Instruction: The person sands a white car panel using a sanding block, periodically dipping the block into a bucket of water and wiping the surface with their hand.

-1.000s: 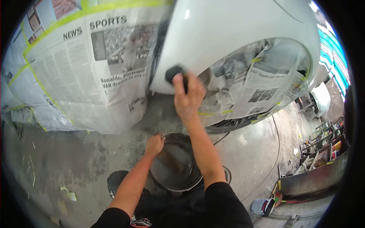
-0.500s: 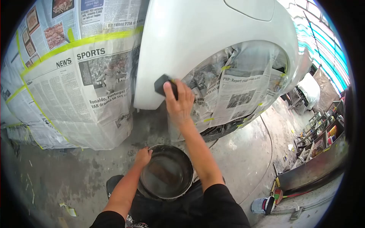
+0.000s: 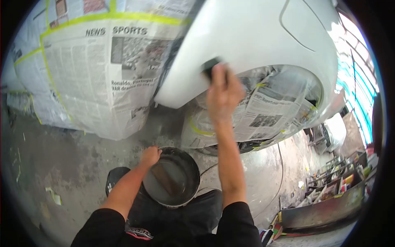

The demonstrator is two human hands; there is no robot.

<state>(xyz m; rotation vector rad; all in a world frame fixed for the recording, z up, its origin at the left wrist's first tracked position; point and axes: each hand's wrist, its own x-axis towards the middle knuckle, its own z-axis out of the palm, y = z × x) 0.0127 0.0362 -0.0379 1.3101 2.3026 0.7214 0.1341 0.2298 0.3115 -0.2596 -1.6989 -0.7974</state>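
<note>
My right hand (image 3: 225, 94) is closed around a dark sanding block (image 3: 211, 68), somewhat blurred by motion. The block is against the white car fender (image 3: 242, 33), near the front of the wheel arch. Lower down, my left hand (image 3: 151, 156) grips the rim of a round black basin (image 3: 194, 175), its fingers wrapped over the edge. The basin is held over my lap, with shallow liquid and a brownish patch visible inside. Newspaper (image 3: 267, 113) covers the wheel below the arch.
Newspaper held by yellow masking tape (image 3: 98, 16) covers the panel at left. A dark hose (image 3: 281, 168) runs across the concrete floor (image 3: 86, 164). At right stands a long metal bin (image 3: 329, 208) with assorted tools and cans. Another covered vehicle (image 3: 335, 133) is farther back.
My right hand and the block have moved up along the fender and away from its lower edge. The view has shifted, while my left hand keeps its grip on the basin.
</note>
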